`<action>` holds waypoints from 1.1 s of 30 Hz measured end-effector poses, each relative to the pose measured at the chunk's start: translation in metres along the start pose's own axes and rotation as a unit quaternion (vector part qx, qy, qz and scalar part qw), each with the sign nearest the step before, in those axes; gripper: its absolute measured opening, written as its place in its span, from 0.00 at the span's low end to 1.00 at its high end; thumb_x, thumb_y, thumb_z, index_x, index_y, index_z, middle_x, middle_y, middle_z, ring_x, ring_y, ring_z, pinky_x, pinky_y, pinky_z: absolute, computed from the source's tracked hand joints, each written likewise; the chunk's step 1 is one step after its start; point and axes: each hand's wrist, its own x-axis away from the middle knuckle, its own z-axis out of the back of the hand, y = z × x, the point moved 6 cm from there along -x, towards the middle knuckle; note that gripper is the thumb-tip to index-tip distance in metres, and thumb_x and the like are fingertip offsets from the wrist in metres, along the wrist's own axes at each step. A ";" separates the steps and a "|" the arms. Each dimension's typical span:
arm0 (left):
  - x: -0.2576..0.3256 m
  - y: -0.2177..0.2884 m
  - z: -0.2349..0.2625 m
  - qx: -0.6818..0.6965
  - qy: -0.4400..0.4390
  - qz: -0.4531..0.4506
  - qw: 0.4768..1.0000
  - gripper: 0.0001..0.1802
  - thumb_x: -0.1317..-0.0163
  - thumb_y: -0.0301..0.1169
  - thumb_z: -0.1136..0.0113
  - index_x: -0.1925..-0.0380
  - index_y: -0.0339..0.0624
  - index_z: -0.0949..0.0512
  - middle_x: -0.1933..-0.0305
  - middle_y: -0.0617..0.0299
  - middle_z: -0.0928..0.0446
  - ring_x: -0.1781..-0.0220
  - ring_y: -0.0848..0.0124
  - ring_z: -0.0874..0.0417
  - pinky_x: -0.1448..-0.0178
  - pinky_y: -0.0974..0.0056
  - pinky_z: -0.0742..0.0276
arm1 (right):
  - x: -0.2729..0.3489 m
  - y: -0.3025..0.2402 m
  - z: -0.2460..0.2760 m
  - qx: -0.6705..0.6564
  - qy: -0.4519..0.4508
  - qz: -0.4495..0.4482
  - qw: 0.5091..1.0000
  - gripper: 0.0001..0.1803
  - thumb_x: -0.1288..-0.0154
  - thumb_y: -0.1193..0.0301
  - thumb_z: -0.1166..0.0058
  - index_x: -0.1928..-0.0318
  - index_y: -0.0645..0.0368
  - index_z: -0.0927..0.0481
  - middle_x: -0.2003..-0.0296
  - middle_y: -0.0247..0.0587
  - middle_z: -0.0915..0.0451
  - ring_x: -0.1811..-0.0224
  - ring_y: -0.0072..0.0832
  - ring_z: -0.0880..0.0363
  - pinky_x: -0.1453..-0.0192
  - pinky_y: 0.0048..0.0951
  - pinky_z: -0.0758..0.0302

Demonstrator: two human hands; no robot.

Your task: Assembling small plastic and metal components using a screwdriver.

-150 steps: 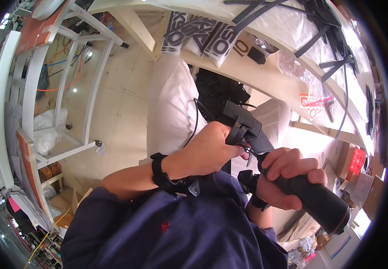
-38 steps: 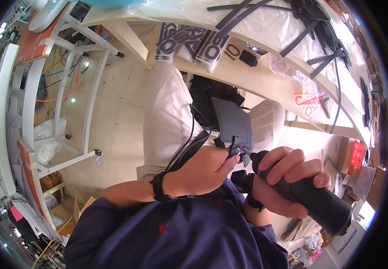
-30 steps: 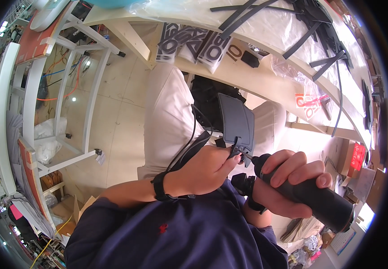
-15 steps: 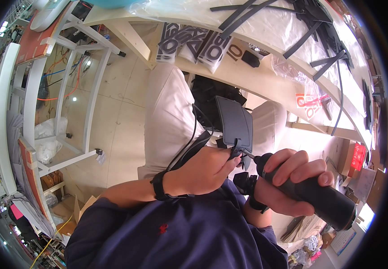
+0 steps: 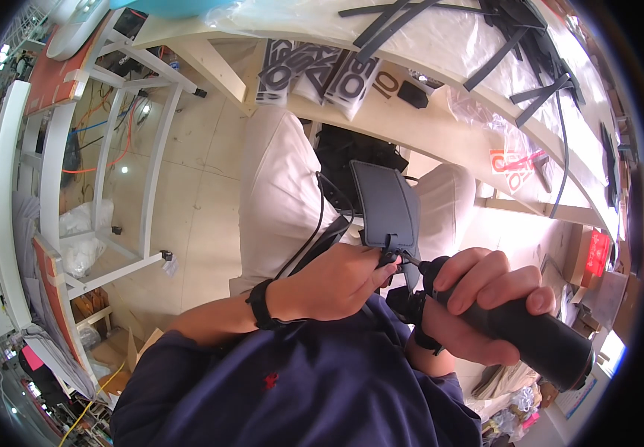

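Note:
Between my knees hangs a dark grey leather-like flap (image 5: 386, 205) with a narrow tab at its lower end. My left hand (image 5: 329, 287) pinches this piece by the tab, where a small dark fitting shows between the fingertips. A thick black cylindrical electric screwdriver (image 5: 541, 343) lies slantwise in my right hand (image 5: 478, 294), with the fingers wrapped round its body. Its thin metal bit points left and reaches the fitting at my left fingertips; their exact contact is too small to make out. Beside my left hand, black straps (image 5: 308, 257) run over my thigh.
Ahead stands a pale workbench (image 5: 441, 141) with plastic sheeting and black strips (image 5: 515, 59) on top. Several printed plastic packets (image 5: 351, 82) lie on its lower shelf. White metal frames (image 5: 154, 164) stand at left, a red box (image 5: 597, 253) at right. Black material (image 5: 359, 149) sits below the bench.
The flap has turned slightly, its top edge shifting left. The screwdriver's rear end has dipped a little. Both hands keep their grips.

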 end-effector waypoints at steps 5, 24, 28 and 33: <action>0.002 0.001 0.001 -0.072 0.026 -0.020 0.997 0.14 0.31 0.33 0.52 0.69 0.30 0.28 0.77 0.45 0.25 0.74 0.48 0.22 0.68 0.53 0.27 | 0.000 -0.003 -0.003 0.002 -0.010 0.021 1.000 0.29 0.34 0.53 0.44 0.47 0.60 0.40 0.68 0.44 0.31 0.81 0.30 0.28 0.82 0.31 0.24; -0.008 -0.064 0.051 -0.188 0.139 0.168 0.958 0.10 0.30 0.29 0.53 0.56 0.32 0.29 0.76 0.53 0.22 0.80 0.64 0.19 0.74 0.62 0.26 | -0.001 -0.005 -0.002 0.007 -0.014 0.008 1.000 0.29 0.35 0.54 0.42 0.49 0.59 0.40 0.70 0.45 0.28 0.81 0.31 0.27 0.80 0.32 0.23; -0.007 -0.077 0.053 0.061 0.117 0.206 0.970 0.09 0.29 0.29 0.54 0.65 0.35 0.28 0.75 0.65 0.24 0.81 0.79 0.28 0.77 0.71 0.34 | 0.000 -0.005 -0.002 0.008 -0.014 0.001 1.000 0.29 0.36 0.54 0.41 0.50 0.59 0.41 0.70 0.45 0.28 0.82 0.32 0.27 0.80 0.32 0.23; -0.009 -0.039 0.044 0.135 0.056 0.197 0.969 0.09 0.33 0.30 0.48 0.62 0.34 0.24 0.78 0.73 0.31 0.81 0.81 0.37 0.74 0.72 0.37 | 0.000 -0.007 0.001 -0.005 0.016 0.012 1.000 0.29 0.35 0.53 0.42 0.49 0.59 0.41 0.70 0.45 0.29 0.81 0.32 0.27 0.81 0.32 0.23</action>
